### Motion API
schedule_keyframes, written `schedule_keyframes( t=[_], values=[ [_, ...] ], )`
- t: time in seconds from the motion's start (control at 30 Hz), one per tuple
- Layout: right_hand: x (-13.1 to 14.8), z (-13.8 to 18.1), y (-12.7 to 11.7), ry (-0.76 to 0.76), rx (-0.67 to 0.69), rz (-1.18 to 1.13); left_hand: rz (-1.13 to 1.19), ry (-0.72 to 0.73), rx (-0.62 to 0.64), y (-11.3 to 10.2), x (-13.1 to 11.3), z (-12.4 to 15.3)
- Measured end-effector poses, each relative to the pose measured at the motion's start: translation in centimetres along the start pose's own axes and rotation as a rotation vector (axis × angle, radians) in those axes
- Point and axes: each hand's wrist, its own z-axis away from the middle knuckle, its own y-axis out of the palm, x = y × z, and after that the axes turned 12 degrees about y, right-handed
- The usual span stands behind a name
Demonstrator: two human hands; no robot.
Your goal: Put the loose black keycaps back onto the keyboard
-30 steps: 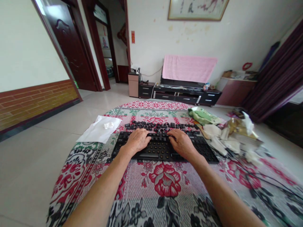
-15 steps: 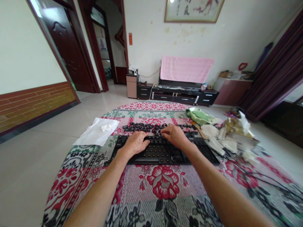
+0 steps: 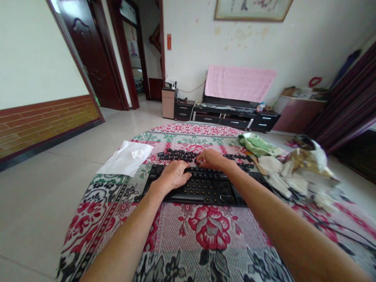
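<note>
A black keyboard (image 3: 202, 192) lies flat on the table, with several of its keys off and bare round sockets showing. My left hand (image 3: 175, 175) rests on the keyboard's left half, thumb and fingers apart, holding nothing. Just behind the keyboard is a long heap of loose black keycaps (image 3: 180, 154). My right hand (image 3: 214, 159) is over the keyboard's rear edge, at the heap. Its fingers are bent together, pointing left and down among the keycaps; what is between the fingertips is too small and dark to make out.
A floral tablecloth (image 3: 210, 219) covers the table. White paper (image 3: 120, 160) with a crumpled tissue (image 3: 136, 153) lies left. At right are a green cloth (image 3: 258, 145), whitish gloves or rags (image 3: 276, 178), a gold-coloured bag (image 3: 304, 158) and black cables (image 3: 326, 223).
My right hand has moved left along the loose keycaps, closer to my left hand. My left hand stays on the keyboard. The whole view has shifted slightly.
</note>
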Motion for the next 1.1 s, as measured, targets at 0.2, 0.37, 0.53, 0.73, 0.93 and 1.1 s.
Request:
schedule_keyframes(
  t=[0.2, 0.37, 0.53, 0.73, 0.93, 1.1],
  values=[
    [0.1, -0.2, -0.2, -0.005, 0.045, 0.0, 0.02, 0.011, -0.017, 0.1, 0.1, 0.0],
    [0.1, 0.0, -0.1, 0.007, 0.051, -0.03, 0.037, 0.006, -0.02, 0.1, 0.1, 0.0],
    [0.0, 0.9, -0.8, -0.03, -0.061, -0.119, 0.086, -0.004, -0.033, 0.0, 0.3, 0.1],
    [1.5, 3.9, -1.8, -0.104, -0.236, -0.396, 0.337, -0.091, -0.303, -0.8, -0.1, -0.1],
    [3.3, 5.6, -1.0, -0.066, -0.272, -0.543, 0.973, -0.272, -0.264, -1.4, -1.5, -0.5],
    [4.0, 6.1, -0.3, -0.045, -0.296, -0.64, 1.118, -0.262, -0.271, -1.2, -1.4, -0.3]
  ],
)
